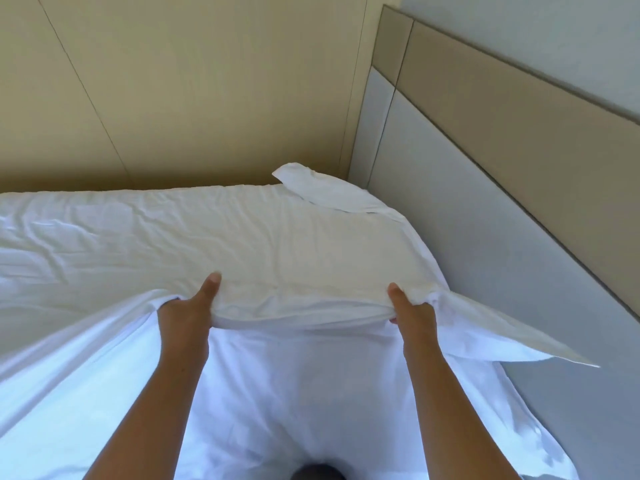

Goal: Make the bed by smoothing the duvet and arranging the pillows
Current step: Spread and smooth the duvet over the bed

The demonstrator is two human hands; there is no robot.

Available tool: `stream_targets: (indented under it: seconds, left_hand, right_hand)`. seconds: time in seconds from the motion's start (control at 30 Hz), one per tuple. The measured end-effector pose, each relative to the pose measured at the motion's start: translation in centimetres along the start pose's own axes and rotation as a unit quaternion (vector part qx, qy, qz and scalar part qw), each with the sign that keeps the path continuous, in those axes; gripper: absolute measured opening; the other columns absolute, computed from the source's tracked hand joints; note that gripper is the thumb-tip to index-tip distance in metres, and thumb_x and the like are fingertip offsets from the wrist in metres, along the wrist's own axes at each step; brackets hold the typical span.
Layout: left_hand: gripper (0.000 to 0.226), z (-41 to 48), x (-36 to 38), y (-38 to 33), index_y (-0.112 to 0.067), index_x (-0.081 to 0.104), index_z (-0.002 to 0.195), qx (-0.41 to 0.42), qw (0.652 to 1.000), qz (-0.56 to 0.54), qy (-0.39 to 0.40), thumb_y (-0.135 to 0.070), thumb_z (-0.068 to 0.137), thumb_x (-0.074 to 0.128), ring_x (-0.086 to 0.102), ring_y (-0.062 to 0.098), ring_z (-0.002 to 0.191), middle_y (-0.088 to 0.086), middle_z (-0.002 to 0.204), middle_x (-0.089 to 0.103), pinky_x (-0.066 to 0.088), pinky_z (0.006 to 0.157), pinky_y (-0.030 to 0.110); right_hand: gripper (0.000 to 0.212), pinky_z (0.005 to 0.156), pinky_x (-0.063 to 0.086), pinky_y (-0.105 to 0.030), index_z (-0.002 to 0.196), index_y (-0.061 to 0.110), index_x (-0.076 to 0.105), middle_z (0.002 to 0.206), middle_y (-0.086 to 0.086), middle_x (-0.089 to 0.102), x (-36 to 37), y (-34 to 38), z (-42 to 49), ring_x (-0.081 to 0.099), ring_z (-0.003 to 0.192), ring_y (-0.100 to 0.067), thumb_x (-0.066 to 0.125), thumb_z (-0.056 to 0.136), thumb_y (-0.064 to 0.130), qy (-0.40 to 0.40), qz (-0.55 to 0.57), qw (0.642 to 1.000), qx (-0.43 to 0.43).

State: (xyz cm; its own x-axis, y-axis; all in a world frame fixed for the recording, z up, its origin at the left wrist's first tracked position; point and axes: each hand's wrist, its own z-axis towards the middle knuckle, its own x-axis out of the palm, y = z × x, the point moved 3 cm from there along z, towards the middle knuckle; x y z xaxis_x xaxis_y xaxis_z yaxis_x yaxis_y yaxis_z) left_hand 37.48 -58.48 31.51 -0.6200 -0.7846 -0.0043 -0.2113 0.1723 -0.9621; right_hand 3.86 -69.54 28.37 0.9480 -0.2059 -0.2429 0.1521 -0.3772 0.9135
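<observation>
A white duvet (242, 237) covers the bed, creased across its far half. My left hand (190, 304) grips its near edge, thumb on top and fingers tucked under the fabric. My right hand (410, 308) grips the same edge further right in the same way. The edge is lifted between both hands, and a corner flap (512, 334) sticks out to the right of my right hand. Below my hands the fabric (294, 393) hangs down toward me. A white pillow (325, 188) lies at the far right corner against the headboard.
A padded headboard (502, 185) in grey and beige runs along the right side. A beige panelled wall (190, 81) stands behind the bed's far edge. A dark shape (317, 472) shows at the bottom edge between my forearms.
</observation>
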Motion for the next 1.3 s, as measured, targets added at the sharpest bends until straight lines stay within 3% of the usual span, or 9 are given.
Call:
stream_targets:
  seconds: [0.13, 0.27, 0.47, 0.6, 0.87, 0.97, 1.07, 1.13, 1.3]
  left_hand:
    - [0.056, 6.8, 6.1, 2.6, -0.014, 0.04, 0.066, -0.016, 0.997, 0.07, 0.005, -0.048, 0.073, 0.084, 0.037, 0.021, 0.061, 0.005, 0.066, 0.035, 0.034, 0.066, 0.039]
    - [0.057, 12.9, 9.4, 6.9, -0.012, 0.046, 0.065, -0.046, 0.989, 0.139, -0.016, -0.057, 0.069, 0.081, 0.048, 0.025, 0.066, 0.007, 0.063, 0.045, 0.046, 0.069, 0.046]
    - [0.06, 14.9, 10.5, 15.1, -0.003, 0.056, 0.074, -0.13, 0.977, 0.167, 0.005, -0.055, 0.061, 0.083, 0.063, 0.025, 0.053, 0.001, 0.048, 0.055, 0.056, 0.085, 0.047]
    - [0.053, 14.2, 12.3, 16.6, 0.015, 0.063, 0.099, -0.146, 0.984, 0.099, 0.023, -0.033, 0.082, 0.08, 0.075, 0.031, 0.069, 0.019, 0.073, 0.072, 0.063, 0.066, 0.031]
    - [0.06, 9.9, 26.5, 11.7, -0.009, 0.049, 0.128, -0.059, 0.945, 0.192, 0.258, -0.035, 0.083, 0.079, 0.074, 0.027, 0.068, 0.015, 0.097, 0.073, 0.06, 0.07, 0.041]
    - [0.059, 8.0, 33.3, 10.5, -0.016, 0.053, 0.122, 0.011, 0.906, 0.245, 0.346, -0.045, 0.078, 0.081, 0.074, 0.024, 0.072, 0.009, 0.095, 0.073, 0.06, 0.074, 0.046]
    - [0.063, 5.8, 39.4, 10.7, -0.024, 0.056, 0.116, 0.101, 0.842, 0.331, 0.413, -0.06, 0.069, 0.079, 0.071, 0.018, 0.083, -0.006, 0.092, 0.071, 0.057, 0.073, 0.037]
    - [0.061, 4.5, 42.5, 11.7, -0.023, 0.055, 0.121, 0.156, 0.789, 0.392, 0.446, -0.055, 0.074, 0.079, 0.065, 0.017, 0.096, -0.005, 0.105, 0.065, 0.048, 0.077, 0.028]
    - [0.084, 3.6, 46.2, 14.5, -0.021, 0.042, 0.135, 0.337, 0.617, 0.566, 0.431, -0.073, 0.073, 0.065, 0.044, 0.03, 0.125, 0.006, 0.13, 0.047, 0.037, 0.101, 0.049]
  right_hand:
    - [0.043, 0.089, 0.052, -0.042, 0.086, 0.015, 0.059, 0.088, -0.008, 0.071, 2.6, -1.2, 8.8, 0.066, 0.092, -0.03, 0.064, 0.084, 0.058, -0.001, -0.082, 0.996, 0.036]
    - [0.049, 0.078, 0.043, -0.035, 0.069, 0.013, 0.064, 0.063, 0.002, 0.069, 5.8, -2.0, 15.4, 0.062, 0.074, -0.02, 0.054, 0.093, 0.054, 0.043, -0.187, 0.981, 0.044]
    - [0.045, 0.085, 0.05, -0.037, 0.078, 0.012, 0.07, 0.083, -0.007, 0.07, 9.1, -5.3, 20.5, 0.064, 0.088, -0.031, 0.048, 0.083, 0.051, 0.067, -0.317, 0.946, 0.032]
    - [0.037, 0.078, 0.05, -0.036, 0.068, 0.012, 0.058, 0.072, -0.003, 0.067, 9.0, -6.2, 21.1, 0.063, 0.079, -0.029, 0.057, 0.087, 0.043, 0.071, -0.311, 0.948, 0.01]
    - [0.013, 0.07, 0.047, -0.02, 0.079, 0.022, 0.064, 0.08, 0.012, 0.067, 0.4, -4.1, 17.1, 0.062, 0.08, -0.002, 0.064, 0.088, 0.033, 0.09, -0.196, 0.975, -0.057]
    - [0.004, 0.073, 0.043, -0.015, 0.088, 0.026, 0.063, 0.092, 0.016, 0.067, -5.5, -5.5, 15.7, 0.061, 0.091, 0.002, 0.066, 0.09, 0.03, 0.011, -0.214, 0.975, -0.064]
    - [0.026, 0.083, 0.041, -0.028, 0.111, 0.022, 0.062, 0.113, 0.006, 0.06, -11.3, -8.7, 13.8, 0.059, 0.107, -0.015, 0.069, 0.089, 0.033, -0.097, -0.267, 0.958, -0.043]
    - [0.044, 0.087, 0.045, -0.035, 0.121, 0.02, 0.057, 0.121, 0.001, 0.056, -13.8, -11.1, 12.2, 0.056, 0.114, -0.023, 0.068, 0.086, 0.045, -0.135, -0.329, 0.935, -0.008]
    - [0.077, 0.094, 0.047, -0.036, 0.135, 0.03, 0.043, 0.128, 0.008, 0.058, -15.1, -13.2, 8.2, 0.058, 0.119, -0.02, 0.041, 0.077, 0.08, -0.105, -0.385, 0.912, 0.1]
